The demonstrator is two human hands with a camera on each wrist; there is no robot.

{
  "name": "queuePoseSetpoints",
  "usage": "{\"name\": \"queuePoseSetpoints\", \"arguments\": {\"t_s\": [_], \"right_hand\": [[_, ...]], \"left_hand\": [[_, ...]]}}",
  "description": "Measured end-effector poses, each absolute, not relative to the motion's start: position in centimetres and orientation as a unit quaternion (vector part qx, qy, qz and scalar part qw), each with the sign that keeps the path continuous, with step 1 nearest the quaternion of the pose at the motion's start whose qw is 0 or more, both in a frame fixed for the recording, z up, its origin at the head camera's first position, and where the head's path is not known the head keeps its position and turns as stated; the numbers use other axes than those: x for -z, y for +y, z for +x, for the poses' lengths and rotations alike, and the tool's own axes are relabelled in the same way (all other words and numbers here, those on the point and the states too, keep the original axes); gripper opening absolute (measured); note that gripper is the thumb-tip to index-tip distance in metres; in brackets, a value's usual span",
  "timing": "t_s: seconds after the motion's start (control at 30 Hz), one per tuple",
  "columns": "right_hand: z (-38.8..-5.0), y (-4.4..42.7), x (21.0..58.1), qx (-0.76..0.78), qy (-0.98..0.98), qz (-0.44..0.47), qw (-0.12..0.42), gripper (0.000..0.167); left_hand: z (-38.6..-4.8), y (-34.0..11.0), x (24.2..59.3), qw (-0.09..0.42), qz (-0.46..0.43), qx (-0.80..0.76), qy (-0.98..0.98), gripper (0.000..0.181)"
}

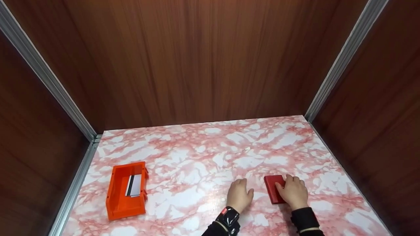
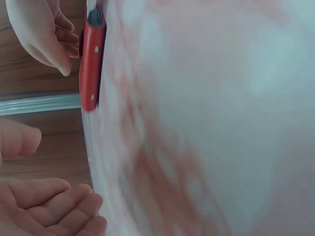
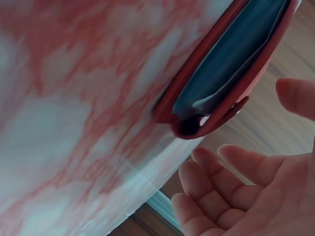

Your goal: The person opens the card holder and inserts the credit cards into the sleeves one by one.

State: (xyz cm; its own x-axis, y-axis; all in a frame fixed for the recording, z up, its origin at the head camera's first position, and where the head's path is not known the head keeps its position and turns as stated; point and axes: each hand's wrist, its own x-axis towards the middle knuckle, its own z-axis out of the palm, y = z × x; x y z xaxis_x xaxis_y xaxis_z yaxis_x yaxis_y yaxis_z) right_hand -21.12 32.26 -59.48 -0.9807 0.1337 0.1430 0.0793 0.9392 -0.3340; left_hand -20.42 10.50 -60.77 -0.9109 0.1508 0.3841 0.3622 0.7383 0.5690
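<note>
A red wallet-like case (image 1: 274,189) lies on the marbled table, right of centre. My right hand (image 1: 296,192) is over its right side, fingers loosely bent; the right wrist view shows a gap between these fingers (image 3: 231,182) and the case (image 3: 221,73), whose blue inner layers show at the edge. To the left of the case, my left hand (image 1: 239,196) hovers or rests near the table with nothing in it, its fingers (image 2: 59,206) relaxed and thumb apart. The left wrist view shows the case (image 2: 92,59) edge-on beside the right hand (image 2: 39,29).
An orange bin (image 1: 126,209) stands at the left of the table (image 1: 183,157), with white cards (image 1: 135,186) inside, one bearing a dark stripe. Brown wood-grain panels (image 1: 203,65) with metal rails (image 1: 347,55) enclose the back and sides.
</note>
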Motion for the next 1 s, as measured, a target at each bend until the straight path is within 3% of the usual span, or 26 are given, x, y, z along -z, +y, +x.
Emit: {"name": "queuePoseSetpoints", "arguments": {"t_s": [0.23, 0.47, 0.67, 0.77, 1.0], "right_hand": [[-21.4, 33.0, 59.2, -0.186, -0.978, -0.088, 0.006, 0.052], [-21.7, 33.4, 59.1, -0.201, -0.975, -0.088, -0.014, 0.046], [-21.7, 33.2, 59.1, -0.211, -0.974, -0.083, -0.002, 0.043], [-21.7, 33.1, 59.3, -0.214, -0.973, -0.085, 0.002, 0.04], [-21.6, 32.8, 59.6, -0.221, -0.973, -0.069, 0.016, 0.038]], "left_hand": [[-20.3, 12.8, 61.2, 0.153, -0.138, 0.348, -0.915, 0.032], [-20.1, 14.4, 61.1, 0.118, -0.137, 0.36, -0.915, 0.029], [-19.9, 15.4, 60.2, 0.039, -0.137, 0.421, -0.896, 0.033], [-19.8, 15.5, 60.2, 0.009, -0.142, 0.469, -0.872, 0.023], [-19.8, 15.8, 60.4, -0.025, -0.147, 0.524, -0.839, 0.015]]}}
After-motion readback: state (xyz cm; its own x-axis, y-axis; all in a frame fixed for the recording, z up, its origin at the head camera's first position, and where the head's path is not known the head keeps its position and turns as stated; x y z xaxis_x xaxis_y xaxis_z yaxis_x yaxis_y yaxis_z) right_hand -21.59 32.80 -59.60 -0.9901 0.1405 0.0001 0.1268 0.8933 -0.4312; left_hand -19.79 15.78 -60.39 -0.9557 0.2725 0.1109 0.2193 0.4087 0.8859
